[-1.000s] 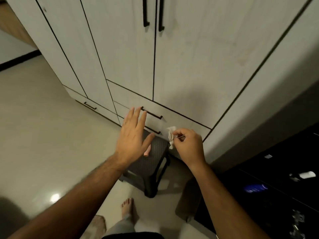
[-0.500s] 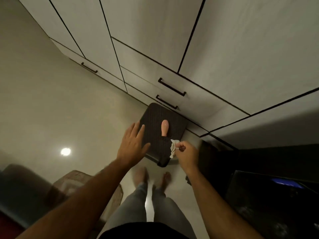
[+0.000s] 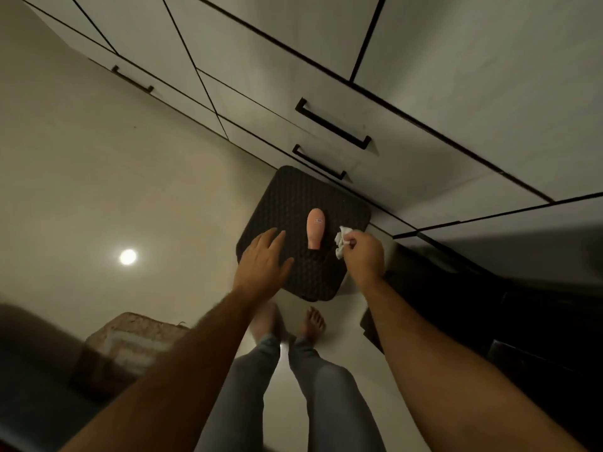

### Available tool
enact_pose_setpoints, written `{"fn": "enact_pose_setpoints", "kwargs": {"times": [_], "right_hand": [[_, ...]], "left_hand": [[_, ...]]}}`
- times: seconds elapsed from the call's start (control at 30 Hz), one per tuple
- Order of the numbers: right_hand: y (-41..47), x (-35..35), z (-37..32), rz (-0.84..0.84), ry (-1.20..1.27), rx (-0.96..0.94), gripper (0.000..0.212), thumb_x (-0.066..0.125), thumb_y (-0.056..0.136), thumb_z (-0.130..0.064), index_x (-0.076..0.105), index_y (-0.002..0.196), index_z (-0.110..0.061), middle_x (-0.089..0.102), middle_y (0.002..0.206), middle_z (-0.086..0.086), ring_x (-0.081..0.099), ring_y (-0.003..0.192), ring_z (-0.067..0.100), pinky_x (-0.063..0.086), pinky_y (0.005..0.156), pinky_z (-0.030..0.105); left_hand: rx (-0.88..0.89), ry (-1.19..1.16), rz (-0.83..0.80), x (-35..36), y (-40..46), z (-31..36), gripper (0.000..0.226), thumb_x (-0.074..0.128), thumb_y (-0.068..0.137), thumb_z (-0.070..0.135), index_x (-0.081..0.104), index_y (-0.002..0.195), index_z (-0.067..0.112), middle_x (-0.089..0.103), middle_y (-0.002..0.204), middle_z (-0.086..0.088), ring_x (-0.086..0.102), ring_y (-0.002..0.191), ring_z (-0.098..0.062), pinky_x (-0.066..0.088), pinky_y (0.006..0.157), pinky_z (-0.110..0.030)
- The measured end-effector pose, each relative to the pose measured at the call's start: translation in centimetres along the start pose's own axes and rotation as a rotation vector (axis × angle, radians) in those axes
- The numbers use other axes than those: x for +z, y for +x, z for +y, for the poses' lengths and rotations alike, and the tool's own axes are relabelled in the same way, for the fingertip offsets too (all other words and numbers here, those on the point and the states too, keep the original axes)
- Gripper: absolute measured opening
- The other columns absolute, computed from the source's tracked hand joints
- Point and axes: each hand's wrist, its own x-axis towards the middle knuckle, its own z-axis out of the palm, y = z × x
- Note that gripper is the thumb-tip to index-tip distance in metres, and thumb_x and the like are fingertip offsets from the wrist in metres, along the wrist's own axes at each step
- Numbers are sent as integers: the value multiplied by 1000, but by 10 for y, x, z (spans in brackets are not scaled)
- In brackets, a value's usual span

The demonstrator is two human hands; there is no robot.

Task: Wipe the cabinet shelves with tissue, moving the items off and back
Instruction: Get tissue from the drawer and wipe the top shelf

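dim warm light | lamp glare (image 3: 128, 257) on glossy floor (image 3: 98, 197) | wide-angle bending at edges | lower corners blurred

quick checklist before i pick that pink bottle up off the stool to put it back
1. Left hand free to grasp: ok, fingers straight, holding nothing, over the stool's near left part.
2. Pink bottle reachable: ok, it lies on its side on the dark stool, nothing covering it.
3. Tissue secured: ok, pinched in the right hand, just right of the bottle.
4. Bottle cap closed: cannot tell, too small to see.
5. Cabinet open for the return: not ok, the doors and drawers in view are shut.
6. Footing: ok, both bare feet on the floor in front of the stool.
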Motion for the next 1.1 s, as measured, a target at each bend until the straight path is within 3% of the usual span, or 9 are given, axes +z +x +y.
{"fn": "enact_pose_setpoints", "kwargs": {"times": [0.2, 0.37, 0.47, 0.57, 0.63, 0.7, 0.83, 0.97, 1.1], "right_hand": [[69, 31, 19, 45, -101, -89, 17, 58, 92, -16, 70, 102, -19, 68, 100, 3, 66, 87, 18, 58, 73, 39], [81, 39, 28, 18, -220, -180, 24, 55, 94, -11, 68, 115, -12, 62, 116, 8, 62, 96, 21, 47, 72, 23], [69, 37, 30, 134, -201, -210, 24, 60, 92, -14, 67, 115, -13, 56, 123, 5, 59, 94, 15, 43, 71, 20], [57, 46, 25, 136, -115, -187, 16, 61, 92, -16, 69, 105, -14, 65, 107, 4, 62, 90, 15, 49, 71, 24], [54, 56, 18, 96, -35, -120, 19, 60, 92, -15, 69, 110, -13, 69, 108, 4, 64, 99, 16, 52, 82, 26], [57, 66, 12, 45, 23, -43, 23, 60, 93, -18, 68, 113, -10, 70, 111, 6, 64, 104, 18, 50, 85, 26], [65, 82, 8, -77, 32, 50, 15, 59, 94, -20, 69, 97, -9, 70, 98, 7, 65, 95, 21, 41, 67, 21], [52, 78, 9, -114, 134, 83, 22, 65, 89, -23, 67, 103, -6, 71, 96, 9, 62, 86, 15, 48, 75, 27], [11, 46, 2, -146, 431, 137, 18, 74, 82, -27, 70, 91, -11, 71, 87, 7, 68, 84, 23, 59, 74, 49]], "left_hand": [[-86, -204, -9, 34, 63, -3, 56, 54, 96, 37, 39, 146, 16, 46, 142, -8, 48, 127, -21, 40, 105, -36], [-216, -388, 35, 61, 99, 2, 52, 61, 92, 35, 46, 138, 14, 59, 123, -6, 58, 105, -17, 51, 92, -35], [-245, -447, 27, 73, 105, 9, 45, 62, 93, 28, 51, 133, 13, 63, 112, -4, 59, 90, -11, 46, 75, -20], [-326, -514, 27, 80, 110, 14, 39, 61, 94, 26, 54, 130, 13, 63, 116, -4, 61, 98, -14, 51, 83, -27], [-376, -561, 39, 83, 113, 15, 37, 61, 93, 25, 57, 128, 11, 65, 116, -6, 63, 102, -18, 53, 89, -35], [-398, -599, 57, 85, 117, 17, 34, 61, 93, 26, 60, 123, 10, 67, 114, -6, 63, 100, -18, 53, 85, -32], [-433, -655, -21, 89, 121, 20, 33, 62, 93, 26, 61, 123, 11, 65, 116, -3, 62, 98, -15, 54, 83, -30], [-485, -776, -82, 81, 106, 17, 31, 62, 91, 15, 61, 121, 11, 65, 115, -6, 65, 98, -20, 57, 88, -42], [-415, -935, -125, 46, 66, 31, 24, 58, 95, 10, 59, 119, 8, 65, 109, -7, 67, 93, -18, 60, 76, -32]]}}
